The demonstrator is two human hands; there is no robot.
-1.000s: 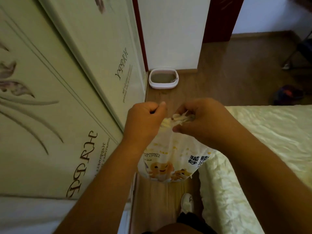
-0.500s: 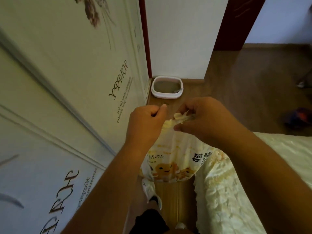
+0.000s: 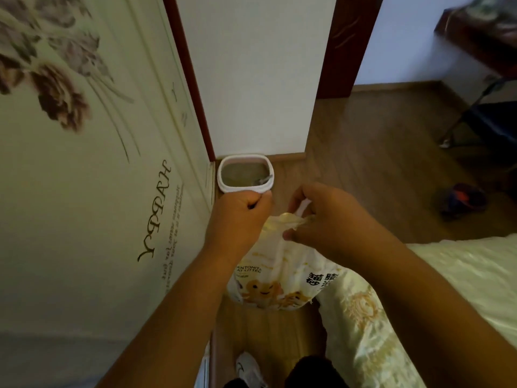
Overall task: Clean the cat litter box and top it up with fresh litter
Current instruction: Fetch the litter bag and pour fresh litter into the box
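The white-and-yellow printed cat litter bag (image 3: 275, 278) hung between both hands in the near centre, its left side hidden behind the left wrist. The left hand (image 3: 237, 217) was curled tight on the bag's top edge; the right hand (image 3: 324, 219) pinched the crumpled mouth, apparently also a white strip. Far ahead on the floor, the white rounded plastic litter box (image 3: 245, 177) stood against the wall, something grey inside too small to identify. Compared with 0.5 s earlier, the hands were farther apart and the box looked nearer.
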